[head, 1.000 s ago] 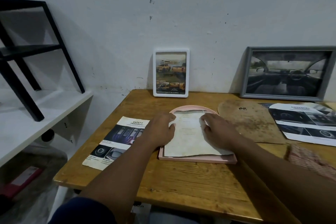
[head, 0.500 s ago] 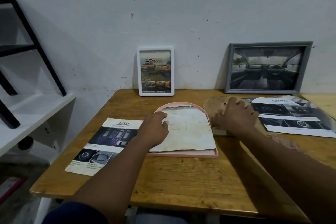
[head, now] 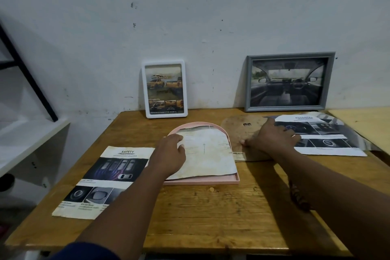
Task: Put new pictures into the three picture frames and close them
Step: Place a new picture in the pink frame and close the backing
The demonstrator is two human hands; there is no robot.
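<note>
A pink arched frame (head: pixel 202 181) lies flat on the wooden table (head: pixel 211 213). A pale sheet of paper (head: pixel 209 154) lies in it, blank side up. My left hand (head: pixel 168 155) rests on the sheet's left part, fingers bent onto the paper. Right of the frame lies a brown arched backing board (head: pixel 238 129). My right hand (head: pixel 272 138) lies on top of this board, thumb on its surface and fingers reaching toward a brochure. A white frame (head: pixel 164 88) with a truck picture and a grey frame (head: pixel 288 83) with a car-interior picture lean upright against the wall.
A "SAFETY" brochure (head: pixel 105 179) lies at the table's left front. An "ADVANCED" brochure (head: pixel 325 135) lies at the right, partly under my right fingers. A white shelf (head: pixel 27 139) with a black metal stand (head: pixel 27 74) is at the left.
My right hand left the paper in the pink frame and moved right onto the brown backing board. My left hand stayed on the paper.
</note>
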